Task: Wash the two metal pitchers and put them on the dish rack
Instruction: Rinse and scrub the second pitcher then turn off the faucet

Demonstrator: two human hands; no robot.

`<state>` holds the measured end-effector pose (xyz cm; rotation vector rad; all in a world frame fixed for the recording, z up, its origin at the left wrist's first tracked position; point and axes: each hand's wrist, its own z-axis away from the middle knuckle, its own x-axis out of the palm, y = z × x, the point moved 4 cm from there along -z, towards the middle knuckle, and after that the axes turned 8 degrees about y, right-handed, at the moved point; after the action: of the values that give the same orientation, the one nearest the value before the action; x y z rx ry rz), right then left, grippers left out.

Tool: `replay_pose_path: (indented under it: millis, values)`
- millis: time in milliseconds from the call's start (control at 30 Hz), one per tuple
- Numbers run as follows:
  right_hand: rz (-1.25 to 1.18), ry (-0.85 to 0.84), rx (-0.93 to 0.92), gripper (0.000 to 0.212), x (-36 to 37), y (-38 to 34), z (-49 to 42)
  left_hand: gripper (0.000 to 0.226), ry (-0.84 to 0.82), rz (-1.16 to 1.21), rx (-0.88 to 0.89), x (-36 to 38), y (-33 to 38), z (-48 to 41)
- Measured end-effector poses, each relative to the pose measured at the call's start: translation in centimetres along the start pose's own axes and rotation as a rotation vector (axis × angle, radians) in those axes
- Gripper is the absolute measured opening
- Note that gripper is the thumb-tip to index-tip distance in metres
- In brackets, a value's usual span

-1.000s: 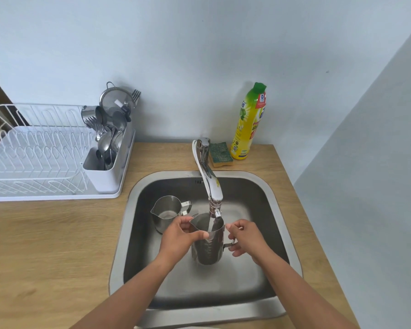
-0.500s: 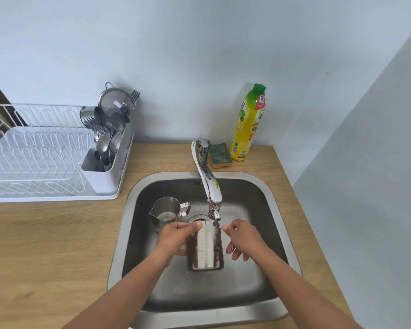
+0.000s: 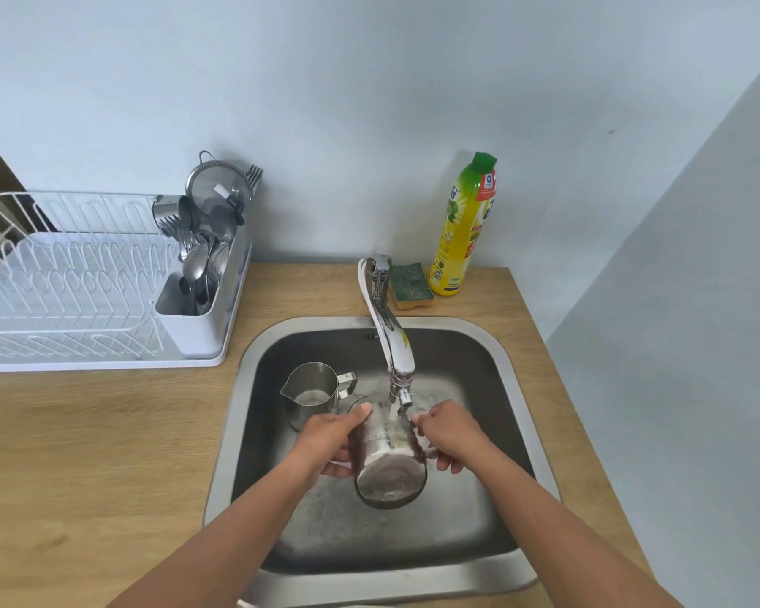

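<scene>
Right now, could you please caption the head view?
The left hand and right hand hold a tilted metal pitcher under the running faucet; a second pitcher stands in the sink.

Light wooden countertop (image 3: 84,454), butted against a pale wall at the back and right.
- White wire dish rack (image 3: 106,364) on a white plastic tray, back left.
- Inset stainless-steel sink (image 3: 246,388), centre.
- Chrome tap (image 3: 389,326), behind the sink.
- Green-and-yellow sponge (image 3: 411,286), just beside the tap.
- Yellow, green-capped dish-soap bottle (image 3: 461,239), upright, touching the sponge.
</scene>
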<state>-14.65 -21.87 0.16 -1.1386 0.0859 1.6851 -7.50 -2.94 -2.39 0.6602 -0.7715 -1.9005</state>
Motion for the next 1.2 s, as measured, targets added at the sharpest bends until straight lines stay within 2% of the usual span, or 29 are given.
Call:
replay_pose_path:
  millis: [233,400,633,767,1000,1200]
  values:
    - [-0.051,-0.064,0.069,0.027,0.1,-0.4,-0.2,0.065,0.016,-0.056,0.021,-0.4,0.1,-0.8]
    - [-0.079,-0.074,0.079,0.028,0.4,-0.1,-0.4,0.045,0.017,-0.066,0.02,-0.2,0.1,-0.5]
    - [-0.182,-0.091,0.068,0.029,0.8,0.4,-0.4,0.033,-0.003,-0.051,0.041,-0.2,0.4,-0.1]
    - [-0.301,-0.137,0.014,0.021,1.5,1.3,0.0,0.036,-0.043,-0.056,0.094,-0.8,-0.1,-0.2]
    - [-0.45,-0.046,0.012,0.008,2.1,2.8,-0.8,0.034,-0.027,-0.061,0.127,-0.1,-1.3,0.1]
    - [-0.647,0.041,-0.019,0.008,1.3,2.8,-1.2,0.06,0.039,-0.035,0.28,0.8,-0.1,0.6]
